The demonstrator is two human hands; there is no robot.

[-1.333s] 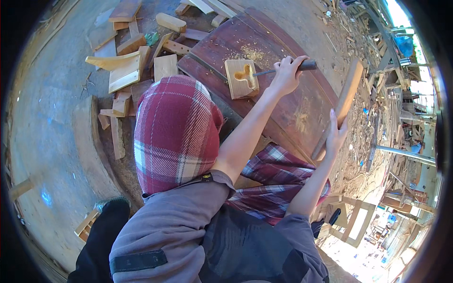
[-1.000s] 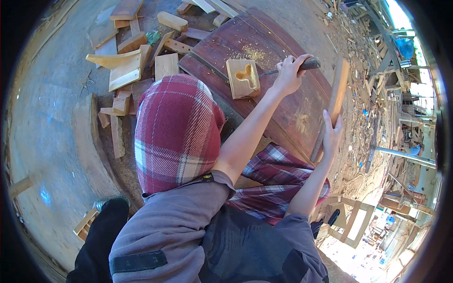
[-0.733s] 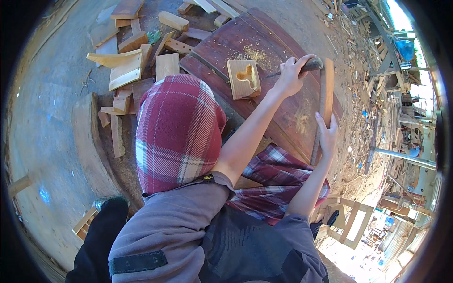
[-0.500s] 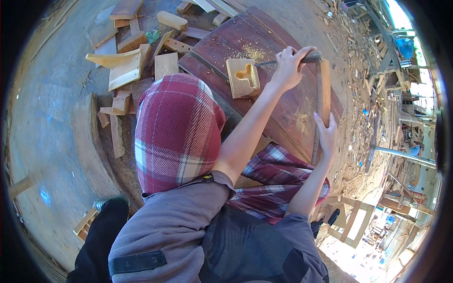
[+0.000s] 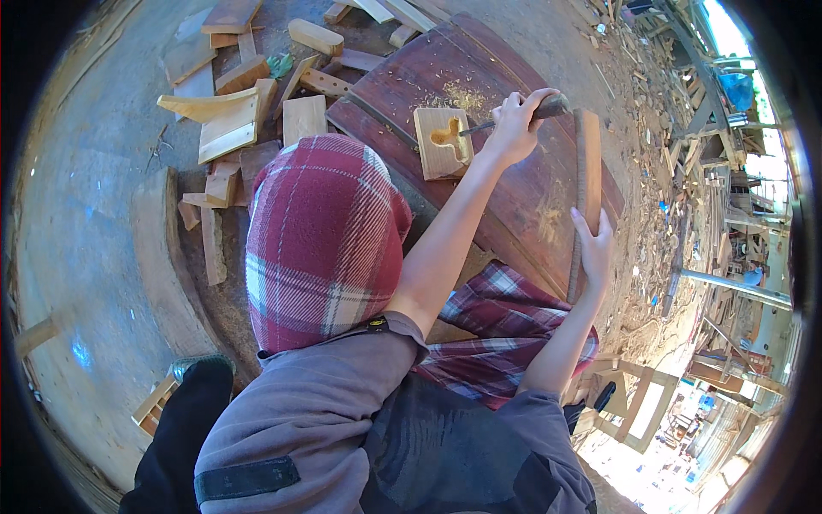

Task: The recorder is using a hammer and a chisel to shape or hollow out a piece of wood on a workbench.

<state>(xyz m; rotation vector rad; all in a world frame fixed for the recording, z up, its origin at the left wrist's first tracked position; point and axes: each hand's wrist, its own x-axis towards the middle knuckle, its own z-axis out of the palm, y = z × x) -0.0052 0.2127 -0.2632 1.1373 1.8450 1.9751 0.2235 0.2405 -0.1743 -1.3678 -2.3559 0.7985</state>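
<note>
My left hand (image 5: 514, 128) is closed around a chisel (image 5: 550, 105) with a dark handle. Its thin blade reaches left to a pale wood block (image 5: 443, 160), and the tip is at the edge of the curved recess cut in its face. The block lies on a dark red-brown wooden panel (image 5: 522, 210). My right hand (image 5: 593, 248) grips the lower part of a long wooden bar (image 5: 588, 163), used upright in the view along the panel's right side. The bar's top end stands just right of the chisel handle, with a small gap between them.
Wood shavings (image 5: 462, 96) lie on the panel behind the block. Several offcuts (image 5: 231, 120) are heaped at the far left, beside a curved plank (image 5: 167, 265). Scrap wood (image 5: 685, 163) litters the ground on the right. Plaid cloth (image 5: 325, 231) covers my knees.
The chisel handle has shifted left, away from the bar's end, and tilts more steeply, with my left hand moving along. My right hand and the bar stay nearly in place.
</note>
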